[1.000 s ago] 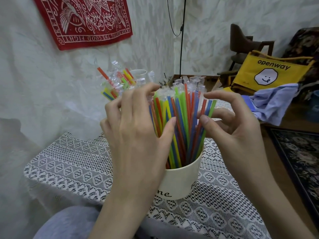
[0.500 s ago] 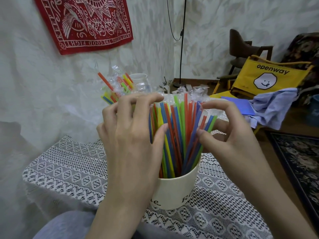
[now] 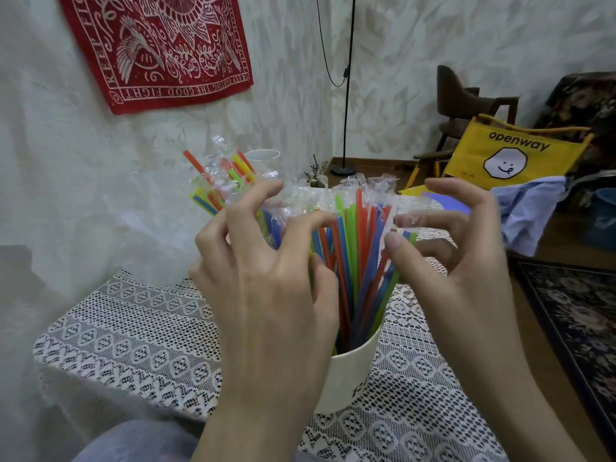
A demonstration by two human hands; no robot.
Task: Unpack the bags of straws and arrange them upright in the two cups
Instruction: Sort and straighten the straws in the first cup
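A white cup point(image 3: 346, 378) stands on the lace-covered table point(image 3: 133, 345), packed with upright coloured straws point(image 3: 356, 248) whose tops carry clear wrappers. My left hand point(image 3: 266, 295) curls its fingers round the left side of the bundle near the top. My right hand point(image 3: 466, 261) closes on the right side, thumb pressed against the straws and fingers curled over the wrapper tips. Behind my left hand a second white cup point(image 3: 263, 155) holds more wrapped straws point(image 3: 216, 181), partly hidden.
A small vase with a sprig point(image 3: 315, 176) sits at the table's far edge. A lamp stand point(image 3: 345, 128), a brown chair point(image 3: 466, 101), a yellow bag point(image 3: 513, 155) and blue cloth point(image 3: 526, 211) stand right of the table. A patterned rug point(image 3: 573, 311) covers the floor.
Both hands have slid up the bundle towards the wrapped tips and their fingers have spread wider. The cup sits lower in view.
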